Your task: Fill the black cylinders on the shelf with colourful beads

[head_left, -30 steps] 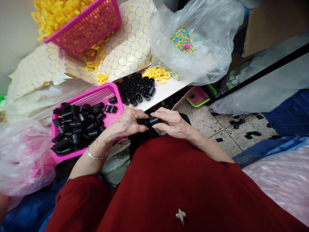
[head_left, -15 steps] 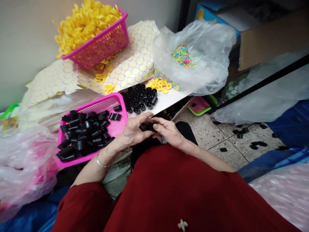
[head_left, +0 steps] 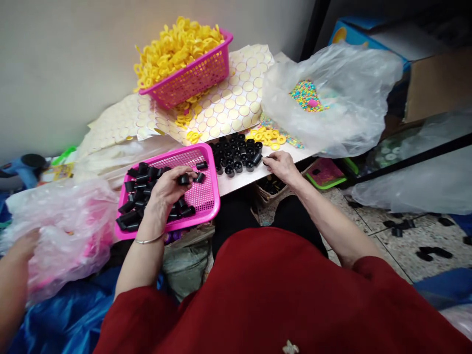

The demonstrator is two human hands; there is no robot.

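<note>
My left hand (head_left: 170, 186) is over the pink mesh basket (head_left: 214, 196), its fingers closed on a short black plastic cylinder (head_left: 183, 180). More black cylinders (head_left: 142, 189) lie heaped in that basket below and around the hand. On the white tabletop to the right, several black cylinders stand on end in a cluster (head_left: 229, 170). At the cluster's right edge a black cylinder (head_left: 257, 159) lies on its side. My right hand (head_left: 283, 166) is beside it, fingertips drawn together close to its end; whether anything is between them cannot be made out.
Behind are a pink basket (head_left: 191, 81) piled with yellow ring pieces, sticker sheets (head_left: 236, 105), loose yellow rings (head_left: 271, 133) and a clear bag (head_left: 354, 93) with coloured beads. Another person's arm (head_left: 14, 275) reaches a pink-filled bag (head_left: 73, 231) at left. Black pieces (head_left: 433, 253) lie on the floor.
My hands have parted from a black piece they held together. The left has moved over the basket with a black cylinder; the right has gone to the tabletop cluster. Another person's arm appears.
</note>
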